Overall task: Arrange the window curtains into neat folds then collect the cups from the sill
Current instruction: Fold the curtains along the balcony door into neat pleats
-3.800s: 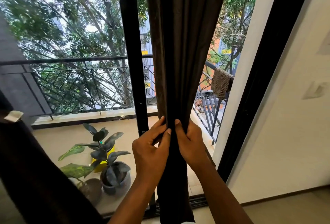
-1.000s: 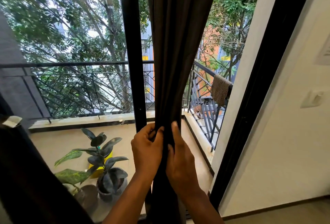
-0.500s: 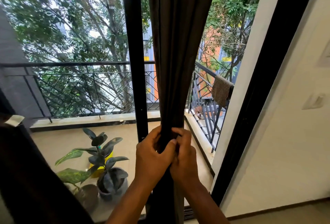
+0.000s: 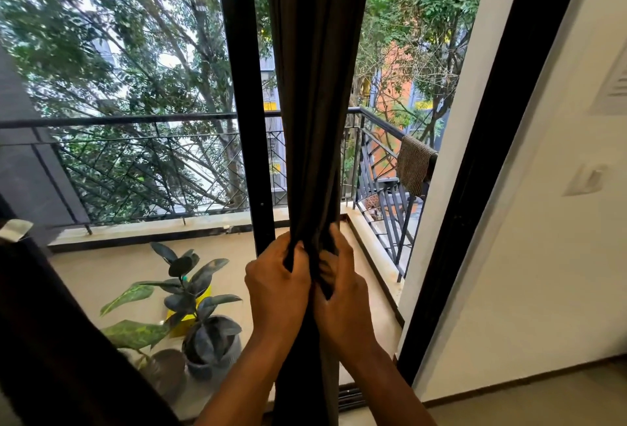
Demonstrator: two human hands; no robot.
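Both hands clamped on the curtain [image 4: 315,103], which hangs bunched in a narrow column just right of the black frame bar [image 4: 244,103]. Left hand [image 4: 276,290] has fingers curled round the left side of the bundle; right hand [image 4: 342,293] pinches the right side, fingertips dug into the folds. The two grips touch each other low on the cloth.

Risks, judged from here:
- Pleats bunch unevenly if both grips squeeze at one height only; cloth above looks loosely gathered, so folds may spring back once let go.
- A hard downward pull could strain the top fixing, which is out of view.
- Cloth below the hands falls toward the floor track; its hem is hidden, so a snag there can't be ruled out.

Edges and room:
- Frame bar is just beside the left knuckles; little room leftward before the hand hits it.
- Right side is open glass up to the white wall edge [image 4: 475,120] and dark door frame [image 4: 502,154], so there is fair space to spread or shift folds that way.
- A second dark curtain [image 4: 51,341] fills the lower left, well apart.
- Potted plants [image 4: 190,307] and railing [image 4: 135,154] sit outside on the balcony, apparently behind glass, so no obstacle.

No cups or sill surface in view; their place cannot be told, so that step is not yet begun.
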